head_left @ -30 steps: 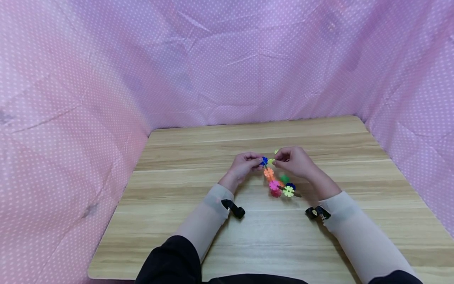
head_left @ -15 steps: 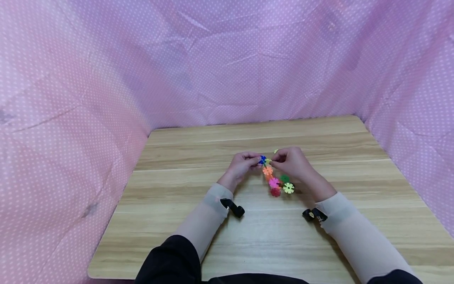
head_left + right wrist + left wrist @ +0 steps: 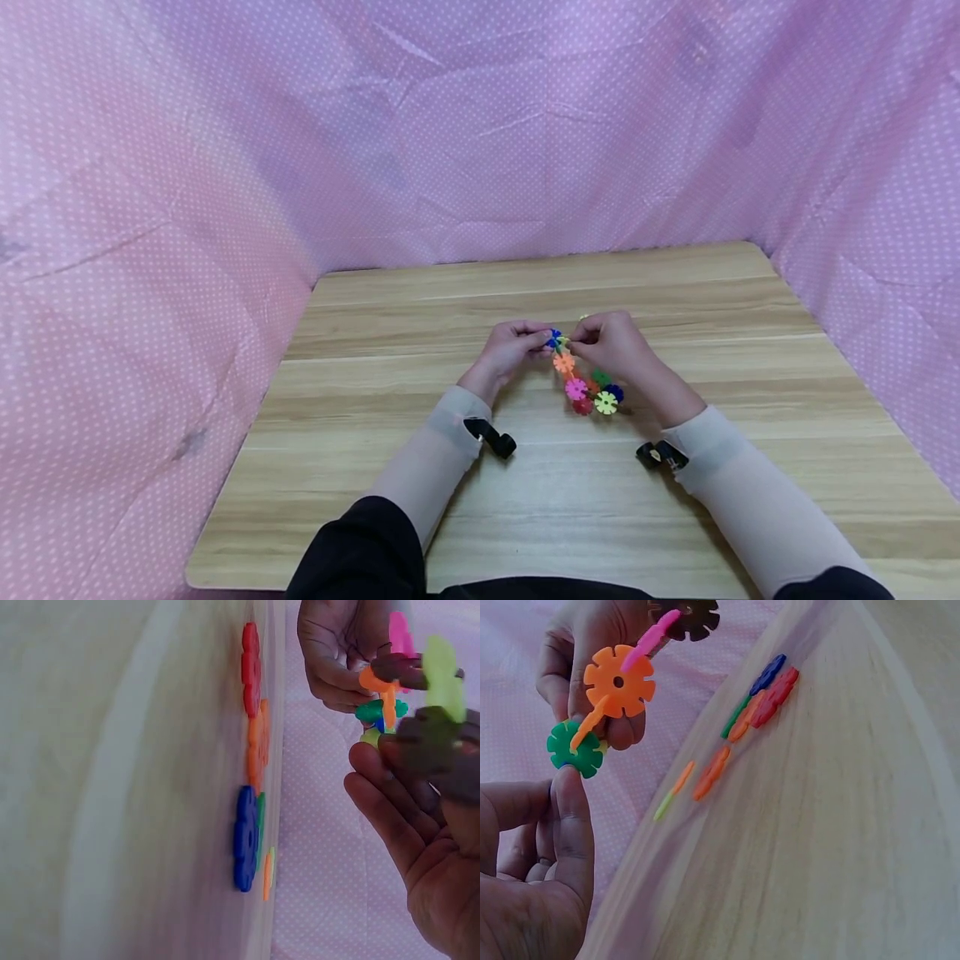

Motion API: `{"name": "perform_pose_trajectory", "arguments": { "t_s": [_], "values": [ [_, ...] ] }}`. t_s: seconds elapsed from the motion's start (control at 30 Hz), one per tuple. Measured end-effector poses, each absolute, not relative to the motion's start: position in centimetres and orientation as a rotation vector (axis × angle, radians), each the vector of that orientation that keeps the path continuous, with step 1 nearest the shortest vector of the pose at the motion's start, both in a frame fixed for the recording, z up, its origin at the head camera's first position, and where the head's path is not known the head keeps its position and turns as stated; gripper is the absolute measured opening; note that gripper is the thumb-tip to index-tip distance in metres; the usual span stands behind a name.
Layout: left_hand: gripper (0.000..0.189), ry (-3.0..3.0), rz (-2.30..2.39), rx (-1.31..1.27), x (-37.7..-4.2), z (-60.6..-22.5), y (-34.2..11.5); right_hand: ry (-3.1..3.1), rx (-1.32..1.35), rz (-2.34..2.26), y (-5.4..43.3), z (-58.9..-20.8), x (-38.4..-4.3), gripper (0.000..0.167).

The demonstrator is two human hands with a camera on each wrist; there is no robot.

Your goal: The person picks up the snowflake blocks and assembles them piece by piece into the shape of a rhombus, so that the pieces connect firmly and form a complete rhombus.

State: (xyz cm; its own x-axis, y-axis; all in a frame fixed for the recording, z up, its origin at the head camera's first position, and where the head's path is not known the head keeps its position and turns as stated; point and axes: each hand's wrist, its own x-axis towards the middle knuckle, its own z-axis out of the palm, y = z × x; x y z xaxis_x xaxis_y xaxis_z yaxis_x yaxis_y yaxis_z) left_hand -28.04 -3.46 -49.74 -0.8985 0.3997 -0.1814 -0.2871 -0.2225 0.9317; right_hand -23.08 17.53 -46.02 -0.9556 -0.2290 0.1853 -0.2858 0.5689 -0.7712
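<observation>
Both hands meet above the middle of the table, at one end of a chain of flower-shaped notched plastic discs. My left hand [image 3: 513,350] pinches a blue disc [image 3: 555,337] between thumb and fingers. From the other side, my right hand [image 3: 617,343] pinches a yellow disc [image 3: 565,342] against it; fingers partly hide where they meet. A green disc [image 3: 575,750] sits by the left fingertips. From it the chain hangs on through an orange disc [image 3: 619,681], a pink disc [image 3: 651,641], a brown disc [image 3: 686,616] and a lower yellow disc [image 3: 605,402].
Loose discs lie on the wooden table [image 3: 360,467] under the chain: red [image 3: 251,671], blue [image 3: 244,840], green [image 3: 261,825] and several orange ones [image 3: 712,772]. Another yellow disc [image 3: 584,317] shows behind the right hand. Pink dotted cloth [image 3: 480,167] surrounds the table's back and sides.
The right hand has shifted slightly left, bringing the yellow disc closer against the blue one. The left hand has barely moved. The hanging chain has swung a little left.
</observation>
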Motion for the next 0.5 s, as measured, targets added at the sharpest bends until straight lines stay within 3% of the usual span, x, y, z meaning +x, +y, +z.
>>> {"name": "perform_pose_trajectory", "arguments": {
  "t_s": [0.27,0.5],
  "values": [
    [0.018,1.608,2.133,0.123,-28.1,-49.6,-3.5,-2.694,0.474,1.479,17.9,-46.2,-23.1,0.011],
    [0.021,1.621,2.137,0.127,-28.1,-49.4,-3.5,-2.853,0.479,1.443,19.1,-45.8,-23.6,0.006]
  ]
}}
